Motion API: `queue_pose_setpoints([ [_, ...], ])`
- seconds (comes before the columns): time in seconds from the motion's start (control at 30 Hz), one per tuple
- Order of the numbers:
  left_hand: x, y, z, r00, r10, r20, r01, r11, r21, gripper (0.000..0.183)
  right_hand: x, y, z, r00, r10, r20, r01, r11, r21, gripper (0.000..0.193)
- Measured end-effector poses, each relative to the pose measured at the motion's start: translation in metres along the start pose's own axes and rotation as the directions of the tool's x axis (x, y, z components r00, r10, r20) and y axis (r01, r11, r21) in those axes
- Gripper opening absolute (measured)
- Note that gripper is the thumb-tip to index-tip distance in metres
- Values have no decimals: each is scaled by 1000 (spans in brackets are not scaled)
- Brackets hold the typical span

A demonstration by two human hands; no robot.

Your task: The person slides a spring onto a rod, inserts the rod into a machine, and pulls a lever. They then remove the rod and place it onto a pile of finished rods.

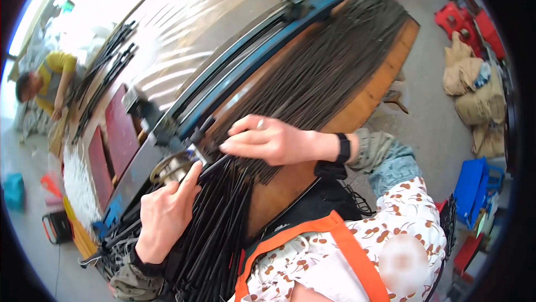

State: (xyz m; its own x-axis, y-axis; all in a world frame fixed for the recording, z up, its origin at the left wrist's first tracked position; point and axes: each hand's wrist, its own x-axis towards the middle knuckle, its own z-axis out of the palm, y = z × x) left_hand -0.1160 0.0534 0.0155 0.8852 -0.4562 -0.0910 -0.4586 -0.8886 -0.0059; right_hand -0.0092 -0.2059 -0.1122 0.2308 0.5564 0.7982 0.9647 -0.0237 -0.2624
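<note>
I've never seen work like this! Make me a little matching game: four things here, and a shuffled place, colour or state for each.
Column one
1. Right hand
2. Left hand
3. Long thin rods
4. Two flat panels

Column two
A. Dark red
B. Index finger extended near a small white part
C. Spread over a brown board
D. Black band around the wrist

Right pairs: 1-D, 2-B, 3-C, 4-A

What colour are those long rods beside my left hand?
The long rods are black, clearest in the head view.
</note>
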Motion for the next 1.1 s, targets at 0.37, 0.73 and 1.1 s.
queue_pose_setpoints([
  [0.37, 111, -33, -10, 953, 171, -249, -177, 984, 1, 32, -21, 104, -92, 951, 304, -51, -308, 925, -221, 44],
  [0.73, 116, -46, -15, 937, 109, -331, -66, 988, 137, 35, -37, 148, -73, 929, 230, -290, -347, 813, -467, 42],
  [1.1, 36, -81, -18, 902, -71, -426, 61, 997, -38, 40, 10, 74, -49, 845, 529, -82, -491, 826, 277, 45],
])
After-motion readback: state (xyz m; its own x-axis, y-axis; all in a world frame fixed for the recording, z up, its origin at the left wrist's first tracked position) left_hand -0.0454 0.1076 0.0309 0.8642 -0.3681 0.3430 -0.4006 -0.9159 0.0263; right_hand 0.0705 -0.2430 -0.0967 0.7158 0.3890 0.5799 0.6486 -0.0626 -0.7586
